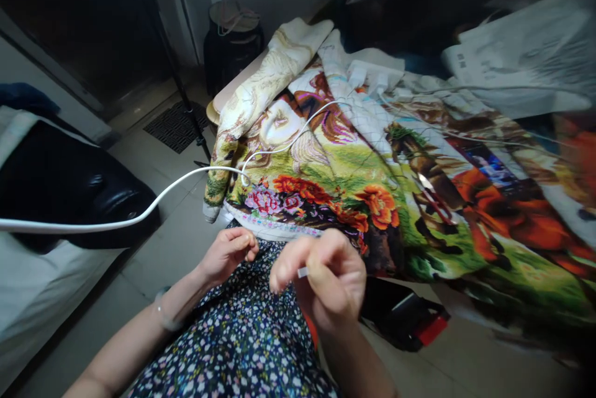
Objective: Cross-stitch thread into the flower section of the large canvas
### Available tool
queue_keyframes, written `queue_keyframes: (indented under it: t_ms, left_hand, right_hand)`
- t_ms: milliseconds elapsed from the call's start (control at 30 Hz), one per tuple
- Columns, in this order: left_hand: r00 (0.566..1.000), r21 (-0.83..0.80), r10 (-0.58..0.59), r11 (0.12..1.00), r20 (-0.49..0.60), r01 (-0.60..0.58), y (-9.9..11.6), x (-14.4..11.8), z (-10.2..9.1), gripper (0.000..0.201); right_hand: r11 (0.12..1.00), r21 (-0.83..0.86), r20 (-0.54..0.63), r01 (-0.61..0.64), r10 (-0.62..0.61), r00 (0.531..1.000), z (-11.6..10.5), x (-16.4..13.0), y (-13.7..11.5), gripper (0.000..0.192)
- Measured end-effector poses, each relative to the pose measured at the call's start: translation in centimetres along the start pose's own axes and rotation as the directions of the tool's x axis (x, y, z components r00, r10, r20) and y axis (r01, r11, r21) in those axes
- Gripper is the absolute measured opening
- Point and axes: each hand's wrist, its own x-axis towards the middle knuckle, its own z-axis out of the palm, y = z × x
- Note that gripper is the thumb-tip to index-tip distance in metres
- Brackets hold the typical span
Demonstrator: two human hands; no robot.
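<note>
Nearby, cable [139, 217] across embroidery [344, 156], perhaps plastic bag [531, 50]

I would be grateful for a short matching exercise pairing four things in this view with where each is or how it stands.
Things:
1. Right hand
2. Bracelet
3. White cable
4. Patterned cloth

Places and states:
A. reaching in from the picture's left edge
B. pinching a small white piece
C. bearing orange flowers among its designs
D. around the left wrist

Right pairs: 1-B, 2-D, 3-A, 4-C.
</note>
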Motion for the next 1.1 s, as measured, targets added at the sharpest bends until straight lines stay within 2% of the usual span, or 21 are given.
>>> queue_keyframes:
  t_ms: [33, 67, 133, 200, 267, 600, 1100]
  left_hand:
    - [1.000, 0.011, 0.014, 1.000, 0.011, -0.015, 0.0, 0.1, 0.0, 0.026]
    - [1.000, 0.024, 0.019, 1.000, 0.021, -0.019, 0.0, 0.1, -0.1, 0.026]
    - [0.999, 0.055, 0.016, 0.998, 0.039, -0.018, 0.0, 0.2, -0.3, 0.027]
    - [0.998, 0.077, 0.009, 0.997, 0.059, -0.014, -0.1, 0.3, -0.6, 0.027]
    - [0.997, 0.088, 0.008, 0.996, 0.074, -0.015, -0.3, 0.5, -0.9, 0.028]
    - [0.995, 0.085, 0.037, 0.995, 0.094, -0.046, -0.7, 0.7, -1.4, 0.025]
    - [0.997, 0.051, 0.001, 0.999, 0.081, -0.005, -0.6, 0.7, -1.3, 0.025]
  right_hand:
    - [1.000, 0.006, -0.095, -0.007, 0.008, 0.995, -0.1, 0.8, 0.8, 0.020]
    - [0.999, -0.032, -0.098, -0.024, 0.021, 0.995, -0.2, 1.4, 1.7, 0.015]
    - [0.980, -0.181, 0.010, -0.081, 0.084, 0.996, -0.6, 2.1, 3.8, 0.011]
    - [0.951, -0.302, 0.110, -0.066, 0.103, 0.989, -0.9, 2.2, 5.6, 0.013]
    - [0.934, -0.356, 0.148, -0.025, 0.083, 0.985, -1.0, 1.9, 6.6, 0.015]
    - [0.909, -0.417, 0.158, -0.028, 0.103, 0.982, -0.8, 1.9, 6.7, 0.018]
    - [0.906, -0.423, 0.180, -0.008, 0.092, 0.979, -0.9, 2.0, 7.0, 0.019]
